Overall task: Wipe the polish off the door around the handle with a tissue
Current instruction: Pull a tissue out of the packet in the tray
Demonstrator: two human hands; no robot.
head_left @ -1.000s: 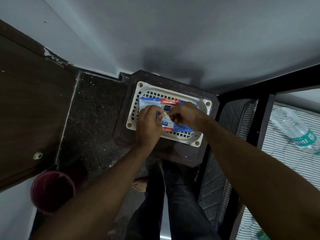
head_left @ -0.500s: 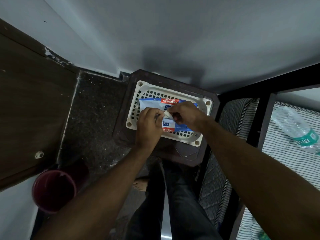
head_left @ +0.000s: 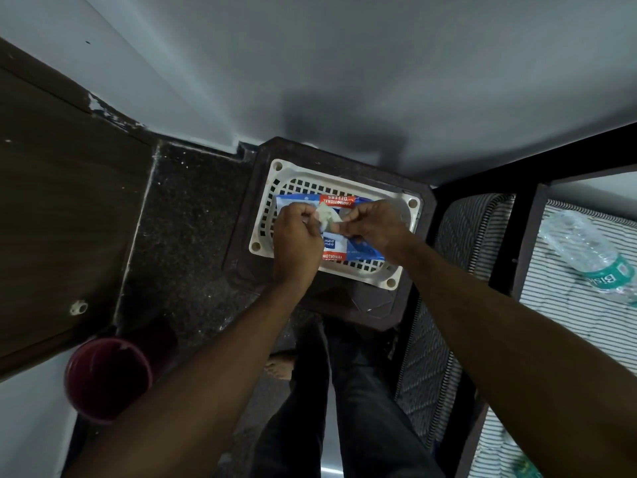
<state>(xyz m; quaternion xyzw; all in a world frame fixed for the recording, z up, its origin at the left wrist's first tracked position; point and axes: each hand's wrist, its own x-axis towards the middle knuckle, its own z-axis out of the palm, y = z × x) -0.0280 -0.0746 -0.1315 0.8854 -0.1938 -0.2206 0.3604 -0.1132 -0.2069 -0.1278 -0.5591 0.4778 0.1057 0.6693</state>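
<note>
A blue and white pack of tissues (head_left: pixel 358 250) with red labels lies in a cream slotted basket (head_left: pixel 396 274) on a dark brown stool (head_left: pixel 248 243). Above the pack, a small crumpled white tissue (head_left: pixel 325 214) is held between both hands. My left hand (head_left: pixel 296 241) grips its left side with curled fingers. My right hand (head_left: pixel 374 224) pinches its right end. The dark wooden door (head_left: pixel 58 208) stands at the left; its handle is not in view.
A maroon cup (head_left: pixel 105 377) sits low at the left on the dark speckled floor (head_left: pixel 186 243). A black bed frame (head_left: pixel 517 236) and a striped mattress with a plastic water bottle (head_left: pixel 591 257) lie at the right. My legs in dark trousers are below.
Both hands have lifted slightly off the pack, and a white tissue has come up out of it between them.
</note>
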